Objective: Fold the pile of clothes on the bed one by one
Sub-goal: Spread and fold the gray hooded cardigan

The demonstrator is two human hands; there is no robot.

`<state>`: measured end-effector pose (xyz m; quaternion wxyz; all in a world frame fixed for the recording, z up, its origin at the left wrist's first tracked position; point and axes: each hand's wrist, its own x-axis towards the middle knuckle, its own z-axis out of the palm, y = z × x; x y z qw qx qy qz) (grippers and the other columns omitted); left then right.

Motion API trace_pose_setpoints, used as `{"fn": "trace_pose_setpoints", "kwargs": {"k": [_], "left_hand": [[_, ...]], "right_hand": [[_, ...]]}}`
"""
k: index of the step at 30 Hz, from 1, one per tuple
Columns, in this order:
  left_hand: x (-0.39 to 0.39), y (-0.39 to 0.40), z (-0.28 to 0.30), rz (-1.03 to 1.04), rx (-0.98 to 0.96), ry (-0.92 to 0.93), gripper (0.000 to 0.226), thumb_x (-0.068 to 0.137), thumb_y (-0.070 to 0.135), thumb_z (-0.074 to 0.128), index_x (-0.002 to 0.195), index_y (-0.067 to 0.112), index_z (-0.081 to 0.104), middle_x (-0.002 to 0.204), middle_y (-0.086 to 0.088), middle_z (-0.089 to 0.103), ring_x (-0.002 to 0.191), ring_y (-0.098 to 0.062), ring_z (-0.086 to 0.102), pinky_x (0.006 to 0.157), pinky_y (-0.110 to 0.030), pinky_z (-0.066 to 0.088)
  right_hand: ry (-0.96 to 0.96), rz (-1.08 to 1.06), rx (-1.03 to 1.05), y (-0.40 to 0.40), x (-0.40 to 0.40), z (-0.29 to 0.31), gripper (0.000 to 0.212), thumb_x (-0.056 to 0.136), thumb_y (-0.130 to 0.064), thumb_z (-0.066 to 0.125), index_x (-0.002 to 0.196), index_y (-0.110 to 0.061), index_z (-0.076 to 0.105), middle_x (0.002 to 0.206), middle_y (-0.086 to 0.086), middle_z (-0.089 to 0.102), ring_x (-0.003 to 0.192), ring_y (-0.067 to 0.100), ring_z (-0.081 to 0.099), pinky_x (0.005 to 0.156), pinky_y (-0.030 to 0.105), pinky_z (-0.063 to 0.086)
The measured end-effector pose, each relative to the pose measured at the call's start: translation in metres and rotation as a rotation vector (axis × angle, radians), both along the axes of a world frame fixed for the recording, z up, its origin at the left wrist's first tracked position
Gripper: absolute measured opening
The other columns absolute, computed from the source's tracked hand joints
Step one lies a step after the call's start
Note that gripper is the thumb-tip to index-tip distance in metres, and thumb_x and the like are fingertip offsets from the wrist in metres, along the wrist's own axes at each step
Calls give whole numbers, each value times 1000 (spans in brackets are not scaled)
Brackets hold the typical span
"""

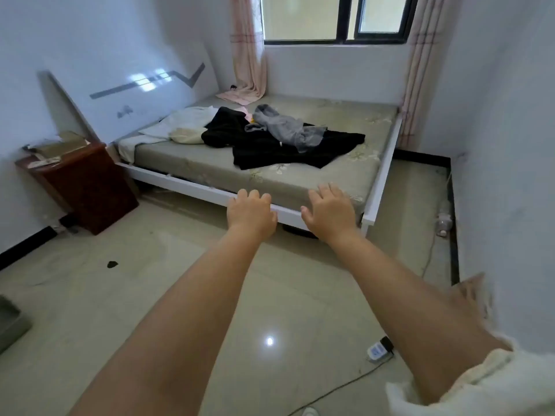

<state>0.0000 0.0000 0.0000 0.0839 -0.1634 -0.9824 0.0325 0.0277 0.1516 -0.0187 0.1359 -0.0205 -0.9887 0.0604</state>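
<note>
Both arms stretch forward, left hand point(250, 213) and right hand point(329, 210) empty, fingers loose, before the bed point(300, 178).

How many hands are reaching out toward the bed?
2. The bare left hand is stretched out on the left and the bare right hand beside it on the right, both empty, in front of the white-framed bed edge. None look hidden.

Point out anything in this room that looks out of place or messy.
The clothes lie in an unfolded heap on the mattress, a grey garment sprawled over black ones. A pink cloth sits crumpled under the curtain. A dark scrap lies on the floor, and a cable trails across it.
</note>
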Motion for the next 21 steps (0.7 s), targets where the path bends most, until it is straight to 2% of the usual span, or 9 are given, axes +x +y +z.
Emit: {"fn": "trace_pose_setpoints", "kwargs": {"k": [7, 12, 15, 18, 21], "left_hand": [[-136, 11, -19, 29, 82, -75, 39, 94, 35, 38, 128, 17, 42, 128, -4, 47, 120, -23, 38, 93, -34, 35], [-238, 6, -24, 80, 78, -88, 43, 95, 37, 35, 133, 17, 38, 134, -4, 43, 125, -24, 35, 97, -35, 33], [-313, 4, -29, 91, 89, -111, 45, 95, 38, 34, 136, 17, 35, 138, -3, 39, 129, -24, 30, 101, -38, 30], [-400, 2, -31, 84, 124, -98, 41, 95, 36, 35, 131, 17, 39, 132, -3, 43, 125, -24, 33, 97, -37, 32], [-494, 2, -30, 51, 154, -120, 40, 95, 35, 35, 131, 17, 38, 132, -4, 43, 124, -24, 34, 96, -36, 32]], "right_hand": [[-115, 30, 12, 18, -140, -13, 47, 95, -37, 38, 131, -7, 43, 143, 13, 36, 136, 29, 24, 108, 39, 21], [-133, 69, 57, 18, -245, -15, 46, 96, -38, 36, 129, -8, 44, 140, 12, 40, 134, 27, 28, 107, 36, 24], [-144, 75, 96, 19, -321, -23, 47, 96, -38, 36, 131, -8, 43, 141, 12, 38, 135, 25, 27, 109, 35, 22], [-128, 53, 92, 19, -404, -27, 48, 95, -36, 38, 135, -10, 41, 146, 10, 33, 139, 24, 21, 110, 35, 18], [-99, 25, 87, 22, -491, -27, 44, 95, -36, 37, 130, -10, 47, 141, 9, 40, 136, 23, 26, 108, 35, 22]]}}
